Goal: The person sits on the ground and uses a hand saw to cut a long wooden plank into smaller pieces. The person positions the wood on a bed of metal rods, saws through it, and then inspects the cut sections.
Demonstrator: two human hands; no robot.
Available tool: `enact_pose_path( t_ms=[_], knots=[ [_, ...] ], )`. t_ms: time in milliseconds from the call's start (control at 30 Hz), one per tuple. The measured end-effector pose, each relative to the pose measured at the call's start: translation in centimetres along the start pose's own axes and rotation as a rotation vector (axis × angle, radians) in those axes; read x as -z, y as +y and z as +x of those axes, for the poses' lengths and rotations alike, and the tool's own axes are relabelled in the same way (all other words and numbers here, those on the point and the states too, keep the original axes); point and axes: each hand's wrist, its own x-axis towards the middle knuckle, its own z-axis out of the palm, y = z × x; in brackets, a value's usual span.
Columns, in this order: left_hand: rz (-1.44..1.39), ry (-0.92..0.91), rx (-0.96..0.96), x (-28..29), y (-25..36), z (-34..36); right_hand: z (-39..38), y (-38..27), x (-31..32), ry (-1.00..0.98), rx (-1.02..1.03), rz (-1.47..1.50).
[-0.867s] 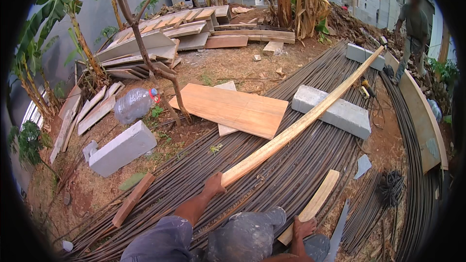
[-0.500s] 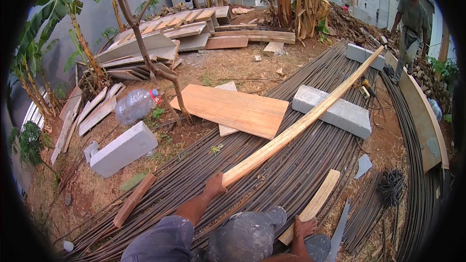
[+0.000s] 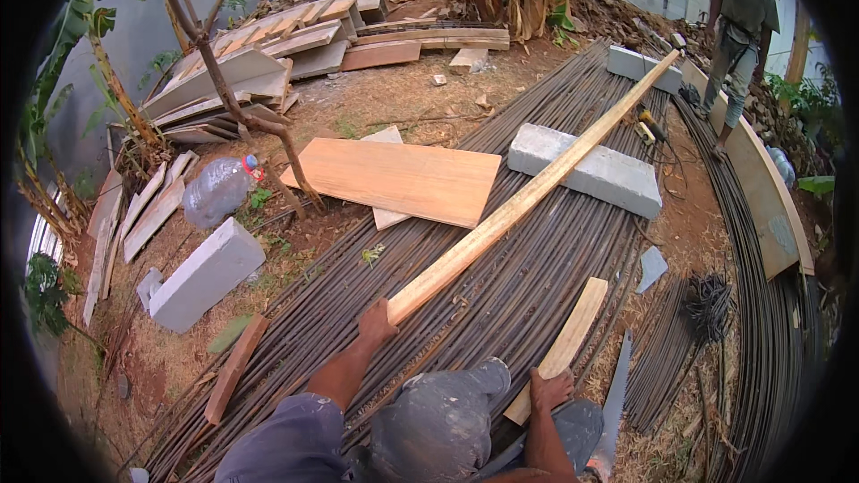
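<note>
My left hand (image 3: 377, 326) is closed round the near end of a long timber batten (image 3: 523, 198). The batten slants up and away to the right, lying across a grey concrete block (image 3: 586, 168). My right hand (image 3: 550, 390) grips the edge of a short timber offcut (image 3: 565, 336), which rests over a bed of dark steel rods (image 3: 465, 297). A handsaw (image 3: 615, 394) with a pale blade lies just right of my right hand. My knees show between my forearms.
A plywood sheet (image 3: 394, 181) lies left of the batten. A white block (image 3: 208, 275) and a plastic bottle (image 3: 216, 191) sit further left, near a thin tree (image 3: 215, 72). Coiled wire (image 3: 710, 306) and a power tool (image 3: 651, 125) are at right. A person (image 3: 743, 31) stands far right.
The whole view has shifted, so the scene sits a little further left and higher. Both hands keep their grips on the batten and the offcut.
</note>
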Motion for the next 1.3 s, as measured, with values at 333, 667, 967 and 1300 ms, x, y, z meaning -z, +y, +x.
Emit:
enact_pose_path(
  t_ms=[333,667,967,1300],
  knots=[
    [0.071,-0.076,-0.116,0.6,0.3,-2.5,-0.2,-0.3,0.2,-0.017,0.043,0.041],
    [-0.003,-0.058,-0.113,-1.6,5.2,-9.9,-0.5,-0.2,0.2,-0.007,0.064,0.031],
    [-0.034,0.057,-0.177,-3.3,4.3,-10.0,-1.3,-1.2,0.9,-0.065,0.011,0.085],
    [-0.292,-0.295,-0.214,-0.5,3.0,-6.1,-1.8,0.0,0.3,-0.090,-0.041,0.195]
  ],
)
